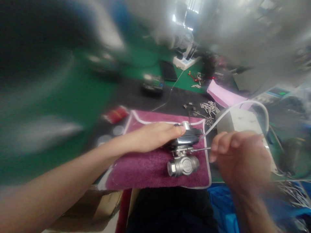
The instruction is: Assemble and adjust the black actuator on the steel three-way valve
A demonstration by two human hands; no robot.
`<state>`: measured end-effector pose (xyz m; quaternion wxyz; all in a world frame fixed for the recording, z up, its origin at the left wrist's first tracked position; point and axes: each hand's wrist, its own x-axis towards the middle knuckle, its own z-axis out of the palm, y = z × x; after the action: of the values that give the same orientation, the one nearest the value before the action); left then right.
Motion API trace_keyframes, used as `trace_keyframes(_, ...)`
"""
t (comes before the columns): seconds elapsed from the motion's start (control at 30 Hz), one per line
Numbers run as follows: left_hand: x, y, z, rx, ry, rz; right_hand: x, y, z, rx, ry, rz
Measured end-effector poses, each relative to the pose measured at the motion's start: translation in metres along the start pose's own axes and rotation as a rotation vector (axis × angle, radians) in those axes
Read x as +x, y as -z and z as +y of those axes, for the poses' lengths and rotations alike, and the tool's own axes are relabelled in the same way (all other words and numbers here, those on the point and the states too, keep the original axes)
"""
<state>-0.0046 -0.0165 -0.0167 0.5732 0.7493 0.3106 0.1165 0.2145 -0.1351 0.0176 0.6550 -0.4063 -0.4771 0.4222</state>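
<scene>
A metal ball valve with a black actuator on its stem lies on a purple towel. My left hand is wrapped round the actuator, thumb on top near its silver end; its other fingers are hidden behind. In my right hand, closed at the right of the valve, is a tool with a thin metal shaft. The shaft reaches the bracket between valve and actuator. Its handle is covered by my fingers, so the kind of tool cannot be told. A white cable curves from the actuator to the right.
Small metal pins lie in a pile behind the towel. Beside them are a pink sheet and a pale box. Farther back stand a small device and a power strip. A red packet lies left.
</scene>
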Motion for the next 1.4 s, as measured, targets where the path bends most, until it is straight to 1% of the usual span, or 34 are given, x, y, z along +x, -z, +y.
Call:
trace_keyframes(0.07,0.000,0.000,0.001,0.004,0.001,-0.001,-0.004,0.003,0.005,0.006,-0.067,0.097)
trace_keyframes(0.13,0.000,0.000,0.001,0.007,-0.001,-0.004,-0.008,0.007,0.012,-0.099,-0.096,0.188)
trace_keyframes(0.17,0.000,0.001,0.001,0.008,0.000,-0.008,-0.011,0.011,0.016,-0.219,-0.084,0.229)
trace_keyframes(0.23,0.000,0.001,0.001,0.008,0.004,-0.014,-0.013,0.019,0.020,-0.567,-0.001,0.283)
trace_keyframes(0.27,0.000,0.001,0.001,0.009,0.005,-0.016,-0.014,0.024,0.021,-0.756,0.075,0.279)
trace_keyframes(0.3,0.000,0.001,0.002,0.009,0.007,-0.017,-0.013,0.028,0.020,-0.941,0.161,0.249)
trace_keyframes(0.37,0.000,0.001,0.003,0.014,0.012,-0.020,-0.008,0.037,0.015,-1.263,0.365,0.127)
trace_keyframes(0.43,0.000,0.001,0.003,0.019,0.018,-0.021,0.000,0.041,0.006,-1.496,0.559,-0.082)
trace_keyframes(0.5,0.000,0.000,0.003,0.025,0.015,-0.008,0.011,0.039,-0.003,-1.668,0.649,-0.341)
trace_keyframes(0.53,0.000,0.000,0.003,0.028,0.007,0.007,0.016,0.037,-0.007,-1.723,0.663,-0.455)
trace_keyframes(0.57,0.000,-0.001,0.003,0.030,-0.002,0.023,0.020,0.034,-0.010,-1.764,0.657,-0.543)
trace_keyframes(0.6,0.001,-0.002,0.002,0.032,-0.007,0.037,0.024,0.031,-0.011,-1.795,0.647,-0.590)
trace_keyframes(0.67,0.001,-0.004,0.002,0.031,-0.010,0.051,0.028,0.026,-0.008,-1.819,0.623,-0.605)
trace_keyframes(0.77,0.002,-0.005,0.003,0.032,-0.002,0.047,0.029,0.023,0.001,-1.806,0.592,-0.554)
trace_keyframes(0.9,0.003,-0.005,0.006,0.051,0.019,0.039,0.026,0.022,0.009,-1.734,0.596,-0.451)
trace_keyframes(1.03,0.001,-0.005,0.007,0.064,0.035,0.053,0.025,0.022,0.011,-1.672,0.533,-0.434)
trace_keyframes(1.13,0.001,-0.004,0.007,0.077,0.048,0.048,0.022,0.025,0.019,-1.606,0.503,-0.396)
trace_keyframes(1.23,0.001,-0.003,0.007,0.077,0.070,0.031,0.018,0.028,0.029,-1.559,0.504,-0.325)
trace_keyframes(1.3,0.001,-0.003,0.006,0.065,0.076,0.026,0.016,0.028,0.033,-1.559,0.519,-0.300)
trace_keyframes(1.4,0.001,-0.003,0.004,0.038,0.066,0.034,0.018,0.023,0.027,-1.587,0.548,-0.296)
